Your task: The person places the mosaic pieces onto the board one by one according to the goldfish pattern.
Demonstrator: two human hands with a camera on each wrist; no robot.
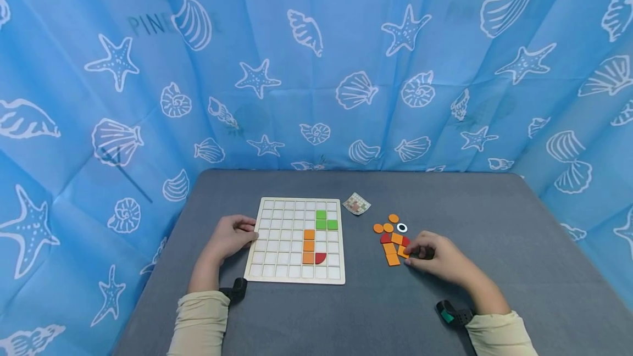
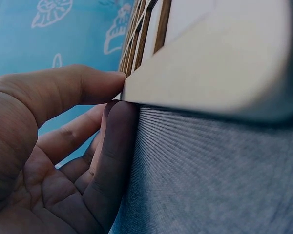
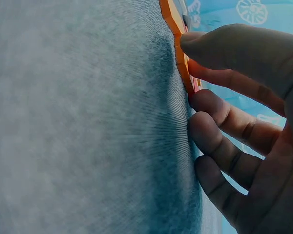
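At the left edge of a pale wooden grid board (image 1: 278, 243), my left hand (image 1: 229, 239) pinches the rim between thumb (image 2: 95, 85) and fingers. Three green squares (image 1: 321, 224), a column of orange squares (image 1: 309, 245) and a red quarter-circle (image 1: 320, 257) lie in its cells. To the right of the board, my right hand (image 1: 437, 256) pinches an orange square tile (image 1: 403, 251) at the side of a loose pile. In the right wrist view the thumb (image 3: 205, 46) and index finger are at the orange tile's edge, while the other fingers bend close to the cloth.
The pile also holds several orange squares (image 1: 390, 254), red quarter-circles (image 1: 386, 238), orange discs (image 1: 388, 228) and a white disc with a black ring (image 1: 401, 228). A small pattern card (image 1: 356, 204) lies behind, on the grey table (image 1: 425, 312). Blue shell-print curtains (image 1: 316, 98) hang around it.
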